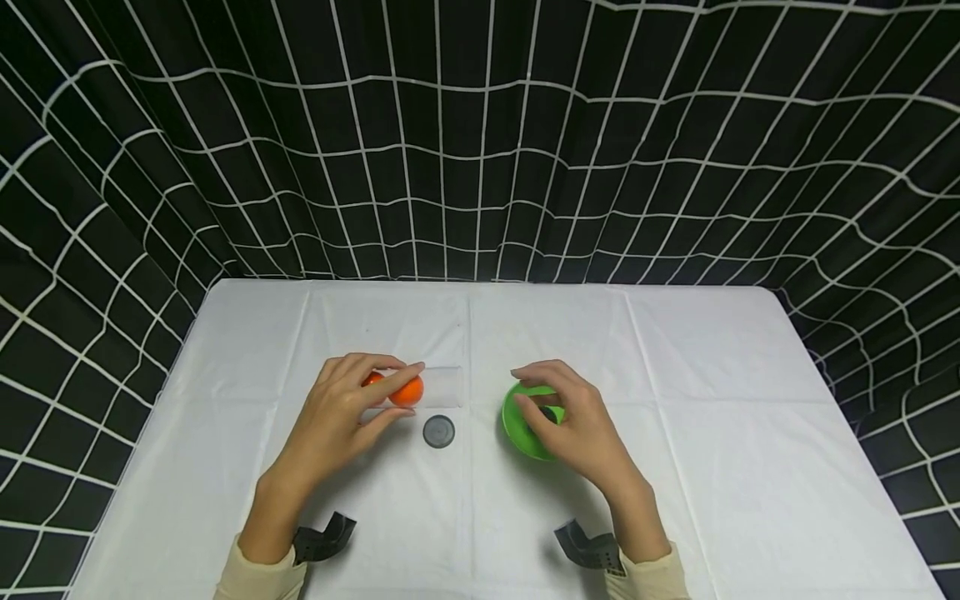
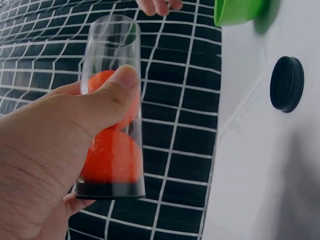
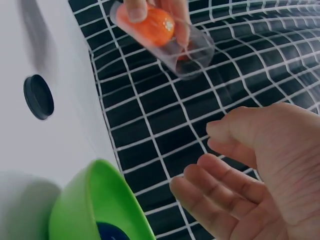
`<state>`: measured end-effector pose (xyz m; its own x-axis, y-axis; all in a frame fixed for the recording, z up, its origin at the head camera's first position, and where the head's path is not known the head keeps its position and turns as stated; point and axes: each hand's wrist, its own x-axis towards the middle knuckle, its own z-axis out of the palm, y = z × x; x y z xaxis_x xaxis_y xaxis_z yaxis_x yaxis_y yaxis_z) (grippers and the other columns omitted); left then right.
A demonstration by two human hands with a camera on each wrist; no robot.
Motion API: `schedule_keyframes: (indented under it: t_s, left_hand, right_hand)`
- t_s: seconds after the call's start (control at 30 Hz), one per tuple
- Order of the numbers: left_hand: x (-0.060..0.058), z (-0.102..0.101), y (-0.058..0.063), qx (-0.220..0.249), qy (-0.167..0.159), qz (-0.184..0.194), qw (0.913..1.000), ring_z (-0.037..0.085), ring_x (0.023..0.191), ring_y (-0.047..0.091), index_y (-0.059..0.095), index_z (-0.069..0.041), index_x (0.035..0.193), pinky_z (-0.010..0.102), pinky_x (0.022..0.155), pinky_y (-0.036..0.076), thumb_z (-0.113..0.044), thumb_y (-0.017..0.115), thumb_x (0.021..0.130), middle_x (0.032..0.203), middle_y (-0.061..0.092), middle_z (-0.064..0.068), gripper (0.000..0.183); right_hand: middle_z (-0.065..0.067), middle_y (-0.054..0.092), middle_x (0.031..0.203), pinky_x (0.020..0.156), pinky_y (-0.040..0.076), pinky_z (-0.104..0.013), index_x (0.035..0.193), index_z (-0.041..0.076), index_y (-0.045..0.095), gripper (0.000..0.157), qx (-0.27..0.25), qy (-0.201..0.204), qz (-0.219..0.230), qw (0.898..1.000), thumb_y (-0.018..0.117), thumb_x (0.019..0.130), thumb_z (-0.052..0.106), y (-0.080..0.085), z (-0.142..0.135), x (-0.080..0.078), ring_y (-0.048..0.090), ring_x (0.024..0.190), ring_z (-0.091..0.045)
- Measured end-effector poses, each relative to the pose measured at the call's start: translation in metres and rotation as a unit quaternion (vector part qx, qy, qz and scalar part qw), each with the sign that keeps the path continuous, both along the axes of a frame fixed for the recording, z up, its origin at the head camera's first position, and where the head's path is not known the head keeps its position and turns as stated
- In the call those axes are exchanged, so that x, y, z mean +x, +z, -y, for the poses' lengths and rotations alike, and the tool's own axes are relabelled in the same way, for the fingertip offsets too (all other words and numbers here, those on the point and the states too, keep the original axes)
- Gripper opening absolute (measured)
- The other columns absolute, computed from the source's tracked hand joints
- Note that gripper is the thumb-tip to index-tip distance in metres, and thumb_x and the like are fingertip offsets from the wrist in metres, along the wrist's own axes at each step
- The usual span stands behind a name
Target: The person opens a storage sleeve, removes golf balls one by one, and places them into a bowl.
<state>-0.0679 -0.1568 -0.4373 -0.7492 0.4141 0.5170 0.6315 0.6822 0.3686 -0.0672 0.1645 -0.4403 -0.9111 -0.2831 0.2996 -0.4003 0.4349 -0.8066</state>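
My left hand (image 1: pixel 330 425) grips a clear plastic tube (image 1: pixel 447 388) with two orange balls (image 1: pixel 406 392) inside, thumb on the near side. In the left wrist view a black base closes one end of the tube (image 2: pixel 112 37), and the other end is uncapped. A round dark cap (image 1: pixel 438 432) lies on the table between the hands. To the right, my right hand (image 1: pixel 581 421) hovers over a green bowl (image 1: pixel 516 429), its fingers loosely bent with nothing between them. Inside the bowl sits a dark blue round thing (image 3: pixel 111 231), partly hidden by the hand in the head view.
A white cloth (image 1: pixel 360 317) with fold creases covers the table. Black curtains with a white grid (image 1: pixel 480 167) stand behind it and along both sides. Each wrist wears a black strap mount (image 1: pixel 326 537).
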Motion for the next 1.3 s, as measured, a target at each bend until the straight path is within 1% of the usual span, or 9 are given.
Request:
schedule_keyframes:
  t_s: [0.13,0.23,0.33,0.5,0.77,0.93,1.07,1.17,1.3]
  left_hand:
    - [0.001,-0.002,0.000,-0.005,-0.001,0.000,1.0000,0.026,0.116,0.064,0.073,-0.028,0.136,0.048,0.107,0.045,-0.026,0.091,0.083,0.123,0.073,0.001,0.055]
    - [0.002,-0.003,0.001,-0.014,0.000,-0.007,0.9999,0.027,0.116,0.064,0.073,-0.028,0.135,0.048,0.105,0.044,-0.026,0.091,0.083,0.122,0.073,0.001,0.055]
    - [0.002,-0.003,0.001,-0.023,0.002,-0.019,0.9996,0.028,0.116,0.063,0.074,-0.028,0.134,0.047,0.103,0.044,-0.026,0.091,0.083,0.121,0.072,0.001,0.055]
    - [0.002,-0.005,0.002,-0.028,0.004,-0.023,0.9993,0.027,0.114,0.063,0.075,-0.030,0.132,0.047,0.102,0.043,-0.024,0.092,0.082,0.120,0.072,0.001,0.053]
    - [0.003,-0.006,0.005,-0.038,0.006,-0.034,0.9987,0.027,0.113,0.064,0.077,-0.029,0.129,0.047,0.101,0.043,-0.022,0.093,0.080,0.119,0.073,0.001,0.052]
    - [0.003,-0.004,0.007,-0.048,0.015,-0.038,0.9980,0.027,0.113,0.065,0.077,-0.029,0.128,0.047,0.102,0.043,-0.020,0.094,0.078,0.119,0.073,0.001,0.053]
    - [0.003,-0.003,0.009,-0.053,0.020,-0.042,0.9975,0.026,0.113,0.065,0.077,-0.029,0.127,0.047,0.103,0.044,-0.017,0.095,0.077,0.119,0.073,0.001,0.054]
    - [0.003,-0.002,0.009,-0.051,0.022,-0.043,0.9975,0.026,0.113,0.065,0.078,-0.028,0.126,0.047,0.103,0.043,-0.017,0.095,0.076,0.119,0.074,0.001,0.054]
    - [0.004,-0.002,0.009,-0.045,0.024,-0.045,0.9977,0.025,0.112,0.066,0.078,-0.028,0.125,0.046,0.102,0.044,-0.018,0.095,0.077,0.117,0.074,0.002,0.052]
  right_hand:
    - [-0.006,0.072,0.123,0.090,0.065,-0.030,0.125,0.009,0.073,0.030,-0.017,0.010,0.010,1.000,0.074,0.097,0.002,-0.001,0.007,0.001,0.075,0.110,-0.028]
    - [-0.005,0.072,0.124,0.092,0.064,-0.030,0.130,0.011,0.071,0.032,-0.045,0.026,0.038,0.998,0.073,0.098,0.006,0.000,0.013,0.003,0.074,0.111,-0.024]
    - [-0.006,0.072,0.127,0.094,0.063,-0.030,0.133,0.012,0.070,0.034,-0.082,0.042,0.068,0.993,0.073,0.099,0.009,0.001,0.019,0.004,0.074,0.115,-0.023]
    - [-0.012,0.072,0.128,0.093,0.064,-0.030,0.131,0.007,0.070,0.035,-0.117,0.050,0.072,0.989,0.075,0.097,0.004,-0.001,0.028,0.004,0.074,0.115,-0.032]
    - [-0.017,0.068,0.131,0.094,0.063,-0.028,0.132,0.003,0.068,0.035,-0.145,0.056,0.095,0.983,0.073,0.097,0.002,-0.006,0.039,0.005,0.071,0.119,-0.039]
    - [-0.018,0.065,0.133,0.094,0.063,-0.027,0.133,0.002,0.068,0.036,-0.162,0.042,0.094,0.981,0.073,0.097,0.000,-0.010,0.045,0.006,0.071,0.119,-0.038]
    - [-0.024,0.063,0.135,0.094,0.063,-0.026,0.132,0.001,0.068,0.036,-0.174,0.035,0.098,0.979,0.073,0.096,0.000,-0.013,0.050,0.007,0.070,0.120,-0.042]
    - [-0.028,0.061,0.137,0.094,0.062,-0.025,0.133,0.001,0.067,0.037,-0.179,0.039,0.107,0.977,0.072,0.096,0.000,-0.014,0.053,0.008,0.068,0.122,-0.046]
    - [-0.028,0.060,0.140,0.094,0.062,-0.024,0.136,0.002,0.065,0.039,-0.174,0.045,0.113,0.977,0.072,0.097,0.001,-0.015,0.055,0.008,0.066,0.125,-0.046]
